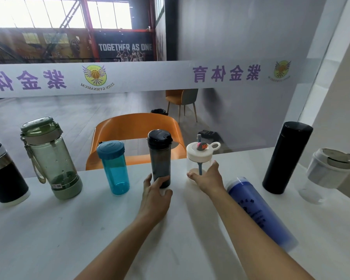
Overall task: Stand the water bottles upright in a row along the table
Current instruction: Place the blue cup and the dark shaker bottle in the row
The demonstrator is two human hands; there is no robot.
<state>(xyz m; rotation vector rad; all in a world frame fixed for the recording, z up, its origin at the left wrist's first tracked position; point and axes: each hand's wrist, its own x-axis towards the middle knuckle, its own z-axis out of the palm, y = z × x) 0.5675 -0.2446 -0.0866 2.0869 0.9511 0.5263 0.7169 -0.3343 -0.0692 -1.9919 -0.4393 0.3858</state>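
Note:
Several bottles stand upright along the far side of the white table [89, 229]: a black-sleeved cup [4, 176] at far left, a large green bottle [53, 158], a teal bottle [114, 168], a smoky grey bottle [160, 156], a clear straw bottle with a white lid [199, 154], a tall black flask [285, 158] and a clear cup with a white sleeve [327, 174]. A blue bottle [259, 213] lies on its side. My left hand [156, 195] wraps the grey bottle's base. My right hand [207, 178] cups the straw bottle's base.
An orange chair [133, 126] is pushed against the table's far edge behind the teal and grey bottles. A glass partition with a printed banner stands beyond. A wall and ledge close off the right side behind the white-sleeved cup.

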